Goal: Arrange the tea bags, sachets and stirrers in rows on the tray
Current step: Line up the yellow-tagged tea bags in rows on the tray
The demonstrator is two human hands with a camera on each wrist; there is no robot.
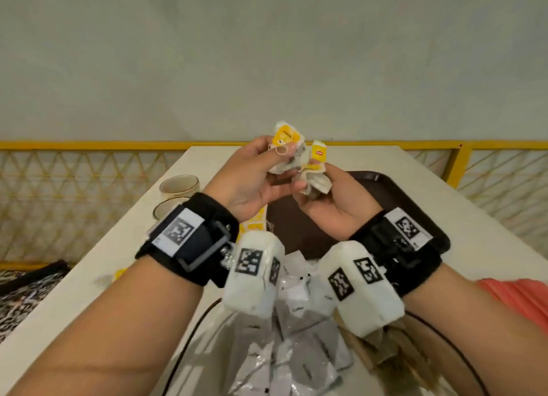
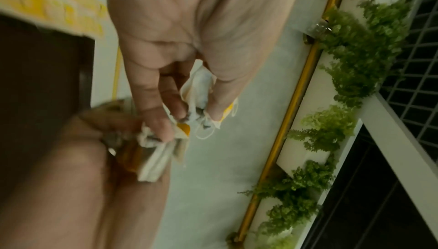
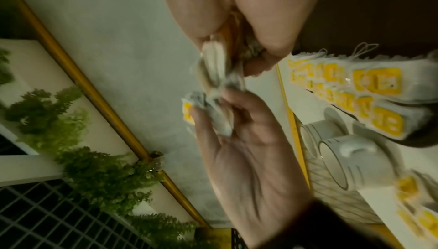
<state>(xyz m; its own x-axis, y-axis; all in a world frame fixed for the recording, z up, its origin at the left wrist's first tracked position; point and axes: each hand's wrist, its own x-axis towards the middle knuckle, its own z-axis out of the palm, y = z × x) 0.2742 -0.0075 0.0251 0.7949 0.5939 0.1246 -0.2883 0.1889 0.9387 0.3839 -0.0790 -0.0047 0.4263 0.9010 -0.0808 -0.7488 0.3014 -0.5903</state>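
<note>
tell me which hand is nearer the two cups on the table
Left. The left hand is raised just right of the cups; the right hand is farther right, above the tray.

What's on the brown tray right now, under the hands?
The tray shows bare brown surface beyond the hands; the right wrist view shows rows of yellow-tagged tea bags on it. Both hands and wrists cover its middle and near part.

The brown tray [image 1: 415, 206] lies bare under the raised hands — open room there. Two cups [image 1: 178, 185] block the tabletop's [image 1: 89, 277] left side; sachets [image 1: 296, 306] and stirrers [image 1: 394, 363] crowd the near edge — a yellow railing [image 1: 89, 144] bounds the back.
</note>
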